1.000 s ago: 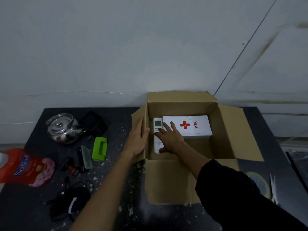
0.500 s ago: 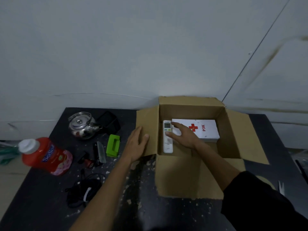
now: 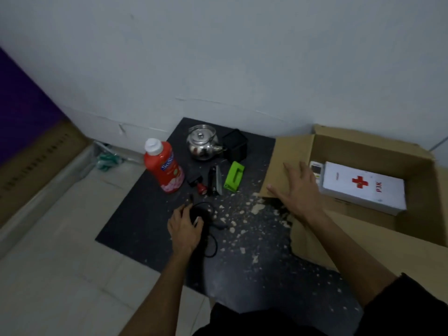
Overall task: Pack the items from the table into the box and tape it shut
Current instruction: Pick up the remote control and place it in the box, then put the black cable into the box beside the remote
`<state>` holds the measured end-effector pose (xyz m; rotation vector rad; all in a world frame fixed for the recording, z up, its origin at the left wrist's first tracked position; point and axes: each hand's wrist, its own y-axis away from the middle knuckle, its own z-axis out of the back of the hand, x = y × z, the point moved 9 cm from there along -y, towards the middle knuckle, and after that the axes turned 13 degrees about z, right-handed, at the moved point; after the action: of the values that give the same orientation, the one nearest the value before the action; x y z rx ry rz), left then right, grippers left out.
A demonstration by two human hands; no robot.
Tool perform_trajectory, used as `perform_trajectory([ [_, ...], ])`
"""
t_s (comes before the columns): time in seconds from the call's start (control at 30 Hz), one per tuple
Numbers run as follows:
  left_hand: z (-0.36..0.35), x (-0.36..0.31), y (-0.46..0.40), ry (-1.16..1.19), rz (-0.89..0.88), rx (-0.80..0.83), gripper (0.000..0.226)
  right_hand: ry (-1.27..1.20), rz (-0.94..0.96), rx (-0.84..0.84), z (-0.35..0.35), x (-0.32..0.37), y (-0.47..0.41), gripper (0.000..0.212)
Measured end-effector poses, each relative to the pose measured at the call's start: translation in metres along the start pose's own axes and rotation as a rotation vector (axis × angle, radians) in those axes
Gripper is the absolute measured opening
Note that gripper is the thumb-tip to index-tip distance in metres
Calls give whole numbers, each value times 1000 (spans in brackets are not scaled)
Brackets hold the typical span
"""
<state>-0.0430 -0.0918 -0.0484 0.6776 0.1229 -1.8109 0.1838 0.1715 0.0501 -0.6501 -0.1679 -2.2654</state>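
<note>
The cardboard box point(image 3: 363, 151) sits open at the right end of the dark, speckled table point(image 3: 254, 238), its flaps folded outward, brown and plain. Inside it a white first-aid case point(image 3: 363, 187) with a red cross and red lettering lies flat, and a white remote control point(image 3: 316, 170) lies just beside it on its left, partly hidden. The right hand point(image 3: 299, 190) hovers over the box's left flap with fingers spread and straight, holding nothing. The left hand point(image 3: 185, 226) is down on a black tangle of cable point(image 3: 208, 229) near the table's front left, fingers curled over the dark bundle as if grasping it. Farther back stand a red bottle point(image 3: 166, 166) with a white cap, a shiny metal kettle point(image 3: 202, 143), a black container point(image 3: 235, 144), a bright green block point(image 3: 234, 175), a dark slim tool point(image 3: 214, 180) and a small red-tipped piece point(image 3: 201, 187), all lying close together.
</note>
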Motion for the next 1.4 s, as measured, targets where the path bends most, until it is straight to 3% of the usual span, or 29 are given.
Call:
perform_trajectory([
  [0.2,-17,22,3,-346,-67,188,106,164,38,33,-5,3,1,89],
  [0.3,-17,21,-1,-529,-116,145,100,198,32,45,-5,4,2,83],
  [0.43,-11,10,-6,-605,-124,68,78,198,34,43,-5,4,2,80],
  [0.53,-8,-2,-6,-675,-229,-5,75,196,26,57,-5,3,2,79],
  [0.7,-24,1,4,-505,-253,209,78,154,34,55,-5,2,1,77],
  [0.93,-10,-34,28,-131,-223,277,63,52,43,38,-4,-2,2,72],
  [1.1,4,-97,36,156,-254,349,78,-66,28,-89,12,-4,2,64],
  [1.23,7,-152,31,297,-240,344,105,-322,36,-219,32,2,8,68],
  [1.4,-11,-231,44,326,-265,441,108,-700,-34,-240,52,4,19,59],
])
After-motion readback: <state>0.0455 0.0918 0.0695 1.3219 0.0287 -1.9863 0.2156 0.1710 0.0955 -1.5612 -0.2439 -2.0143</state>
